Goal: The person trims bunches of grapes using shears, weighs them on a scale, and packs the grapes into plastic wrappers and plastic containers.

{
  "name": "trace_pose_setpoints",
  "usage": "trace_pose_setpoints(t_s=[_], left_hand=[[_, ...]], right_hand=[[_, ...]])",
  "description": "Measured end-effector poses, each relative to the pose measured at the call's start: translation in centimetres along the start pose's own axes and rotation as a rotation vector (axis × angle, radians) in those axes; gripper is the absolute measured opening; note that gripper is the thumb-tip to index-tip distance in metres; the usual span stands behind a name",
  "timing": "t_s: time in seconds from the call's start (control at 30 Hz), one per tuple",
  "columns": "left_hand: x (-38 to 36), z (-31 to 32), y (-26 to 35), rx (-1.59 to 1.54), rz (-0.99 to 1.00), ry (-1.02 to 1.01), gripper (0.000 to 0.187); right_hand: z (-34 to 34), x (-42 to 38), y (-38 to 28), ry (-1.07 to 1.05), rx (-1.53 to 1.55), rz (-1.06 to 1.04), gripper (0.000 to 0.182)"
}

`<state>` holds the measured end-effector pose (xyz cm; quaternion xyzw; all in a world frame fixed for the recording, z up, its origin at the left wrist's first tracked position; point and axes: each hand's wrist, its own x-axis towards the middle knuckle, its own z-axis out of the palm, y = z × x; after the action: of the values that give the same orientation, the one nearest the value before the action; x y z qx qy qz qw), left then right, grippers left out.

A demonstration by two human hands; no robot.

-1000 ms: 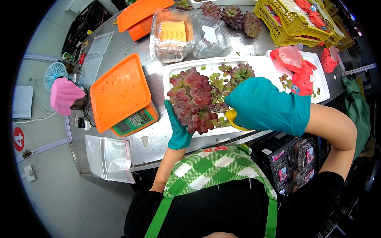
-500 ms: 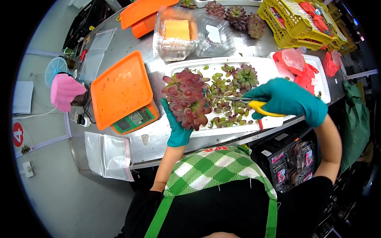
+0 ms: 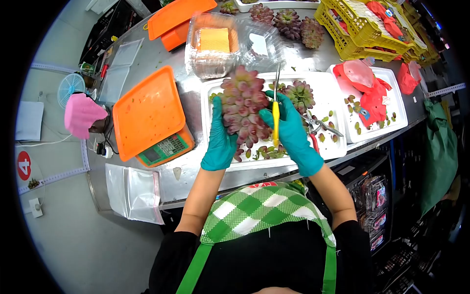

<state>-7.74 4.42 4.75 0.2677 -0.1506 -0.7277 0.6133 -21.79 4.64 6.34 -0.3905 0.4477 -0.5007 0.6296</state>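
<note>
A large reddish-green succulent rosette is raised over the white tray. My left hand, in a teal glove, grips it from the left side. My right hand, gloved the same way, is close to the plant's right edge and is closed on yellow-handled scissors, their blades pointing away from me. Loose leaves lie scattered in the tray under the plant. A smaller succulent sits behind my right hand, and red-handled pruning shears rest to its right.
An orange scale stands at left, with clear plastic bags nearer me. Behind the tray is a clear clamshell box, with several succulents beyond. At right are a second white tray with red wrapping and yellow crates.
My right hand has moved left and turned the scissors upright beside the plant. The succulent has risen and shifted right. More leaves now show in the right tray, and the red-handled shears are uncovered.
</note>
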Motion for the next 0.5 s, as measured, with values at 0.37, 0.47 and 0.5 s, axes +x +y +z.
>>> trace_pose_setpoints(t_s=[0.37,0.47,0.5], left_hand=[[-2.6,3.5,0.4,0.698,0.352,-0.193,0.102],[-2.7,2.7,-0.5,0.825,0.411,-0.252,0.110],[-2.7,2.6,-0.7,0.874,0.433,-0.259,0.109]], right_hand=[[-3.2,2.1,4.4,-0.282,0.843,0.186,0.039],[-3.1,3.5,6.6,-0.340,0.884,0.153,0.047],[-3.0,3.3,6.3,-0.353,0.878,0.137,0.047]])
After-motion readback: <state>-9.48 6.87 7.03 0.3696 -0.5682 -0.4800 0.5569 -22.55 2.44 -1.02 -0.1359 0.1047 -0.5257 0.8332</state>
